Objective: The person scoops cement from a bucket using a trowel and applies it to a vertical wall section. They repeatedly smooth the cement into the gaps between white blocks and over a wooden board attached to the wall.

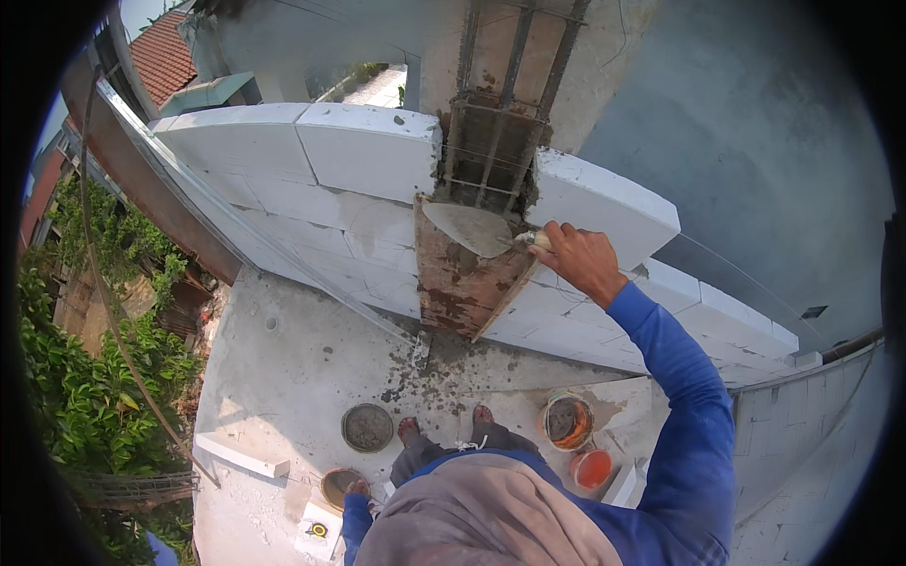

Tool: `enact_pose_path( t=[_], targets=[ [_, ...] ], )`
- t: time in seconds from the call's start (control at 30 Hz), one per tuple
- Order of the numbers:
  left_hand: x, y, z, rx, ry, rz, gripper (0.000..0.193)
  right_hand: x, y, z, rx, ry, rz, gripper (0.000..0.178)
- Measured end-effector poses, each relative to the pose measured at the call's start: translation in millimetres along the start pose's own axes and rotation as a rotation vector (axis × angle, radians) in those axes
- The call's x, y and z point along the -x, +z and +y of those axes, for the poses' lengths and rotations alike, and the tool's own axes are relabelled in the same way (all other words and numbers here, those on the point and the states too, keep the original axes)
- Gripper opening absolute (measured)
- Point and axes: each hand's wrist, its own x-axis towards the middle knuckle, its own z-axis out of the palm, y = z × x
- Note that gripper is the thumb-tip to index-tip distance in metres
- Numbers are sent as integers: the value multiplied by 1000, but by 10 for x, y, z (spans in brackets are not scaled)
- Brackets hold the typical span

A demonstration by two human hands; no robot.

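Note:
My right hand [583,259] is closed around the handle of a trowel [469,227]. The trowel's broad blade lies at the top of a wooden formwork board [462,274], which is stained with wet mortar. Just above it, steel reinforcing bars [505,104] run up through a gap between white blocks [373,146]; grey concrete shows around their base. Low in the view, my left hand [358,488] grips the rim of a small round mortar bowl [336,491]. The fingers there are small and partly hidden.
A round tub of grey mortar [367,428] stands near my feet. To the right are an orange-rimmed bucket [568,421] and a red bucket [592,469]. A loose white block [242,455] lies left, near the floor's edge above green plants [123,377]. Mortar spatters dot the floor.

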Motion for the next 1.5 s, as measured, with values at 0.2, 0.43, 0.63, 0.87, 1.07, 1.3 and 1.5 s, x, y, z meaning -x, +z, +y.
enact_pose_path(
  t=[0.2, 0.43, 0.63, 0.87, 1.07, 1.3, 1.5],
  targets=[
    [-7, 22, -57, -64, 12, -43, 81, 34, 11, 197, 53, 142, -37, 45],
    [-172, -425, -49, -143, 54, -39, 82, 833, -720, -295, -316, 254, 297, 42],
    [-533, -441, 165, -200, 99, -87, 84, 2297, -1025, -178, -1117, 1049, 497, 46],
    [-582, -8, 1570, -97, 283, -180, 90, 2848, -1589, -150, -1030, 1240, 965, 53],
    [-106, 613, 2601, 44, 483, -108, 85, 2823, -1349, 337, -1464, 760, 706, 55],
    [111, 1503, 1500, 29, 421, -140, 92, 2150, -533, 1029, -1658, 539, -485, 55],
    [1201, 2767, 673, -346, 348, -116, 90, 1728, -245, 1440, -1218, 377, -1119, 47]
  ],
)
